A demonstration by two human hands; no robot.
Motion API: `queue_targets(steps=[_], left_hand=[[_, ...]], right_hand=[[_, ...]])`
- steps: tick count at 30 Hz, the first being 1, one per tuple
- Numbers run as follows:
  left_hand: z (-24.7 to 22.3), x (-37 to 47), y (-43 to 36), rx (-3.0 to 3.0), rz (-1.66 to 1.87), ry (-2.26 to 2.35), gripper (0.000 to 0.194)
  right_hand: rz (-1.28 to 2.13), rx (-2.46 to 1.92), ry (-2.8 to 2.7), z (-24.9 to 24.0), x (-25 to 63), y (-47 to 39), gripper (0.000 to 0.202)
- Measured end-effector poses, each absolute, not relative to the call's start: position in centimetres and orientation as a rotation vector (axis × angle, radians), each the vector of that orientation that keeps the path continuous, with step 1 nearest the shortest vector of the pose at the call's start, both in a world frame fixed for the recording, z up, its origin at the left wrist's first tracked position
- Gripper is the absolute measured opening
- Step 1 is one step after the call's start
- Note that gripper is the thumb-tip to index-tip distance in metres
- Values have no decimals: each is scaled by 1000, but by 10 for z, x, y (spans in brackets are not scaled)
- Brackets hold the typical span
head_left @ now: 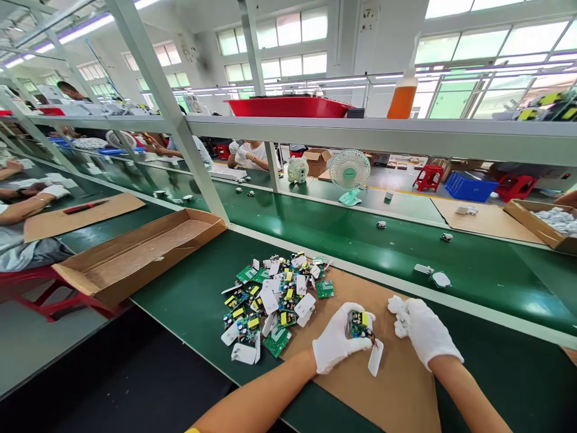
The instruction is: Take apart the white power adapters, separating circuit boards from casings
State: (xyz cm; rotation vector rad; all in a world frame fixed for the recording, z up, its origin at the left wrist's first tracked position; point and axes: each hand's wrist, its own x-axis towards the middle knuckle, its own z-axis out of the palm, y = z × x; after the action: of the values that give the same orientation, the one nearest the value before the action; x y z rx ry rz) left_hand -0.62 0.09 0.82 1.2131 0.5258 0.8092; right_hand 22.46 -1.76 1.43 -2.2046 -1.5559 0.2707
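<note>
My left hand [340,338], in a white glove, is closed around a circuit board [359,325] with yellow and dark components. A white plastic plate [375,358] hangs from that board on short wires. To the right, my gloved right hand [428,331] has its fingers curled at a small cluster of white pieces [398,314] on the cardboard sheet [392,385]. White glove and white pieces blend there, so what the fingertips grip cannot be made out. Left of my hands lies a heap of circuit boards [288,288], many with white plates attached.
An open cardboard box [148,249] sits at the left bench edge. Beyond the pale rail runs a green belt [315,225] carrying several small parts. A metal shelf [360,129] crosses above, bearing a red tray [288,107] and an orange bottle [402,96]. Co-workers sit at left and across.
</note>
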Motion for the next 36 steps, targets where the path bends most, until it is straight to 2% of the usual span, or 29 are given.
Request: queue_targets(steps=[5,10,14,18,21,24,29,32,36], left_hand=[[9,-6,3,1154,839,535,50],[5,-4,3,1033,859,524,68],[7,-3,5,1028,821,543,56],[9,-4,7,1036,820,535,57],[4,-4,7,1030,834,502,63],[-1,-4,6,1006,844,472,72],[-2,-5,8,1056,852,432,59],[-2,-5,9,1102,856,430,58],[-4,-6,10,1067,863,410,72]], right_hand=[[412,-2220,-1438,18,236,-27,20],[490,-2105,-1269,18,233,-29,19],[763,-1784,-1123,18,226,-27,28],[870,-1695,-1175,21,220,-27,20],[849,-1717,-1218,20,214,-31,10],[791,-1769,-1256,20,206,-35,10],[905,-1615,-1160,31,184,-42,46],[984,-1473,-1136,34,170,-45,47],[982,-1501,-1131,26,162,-50,39]])
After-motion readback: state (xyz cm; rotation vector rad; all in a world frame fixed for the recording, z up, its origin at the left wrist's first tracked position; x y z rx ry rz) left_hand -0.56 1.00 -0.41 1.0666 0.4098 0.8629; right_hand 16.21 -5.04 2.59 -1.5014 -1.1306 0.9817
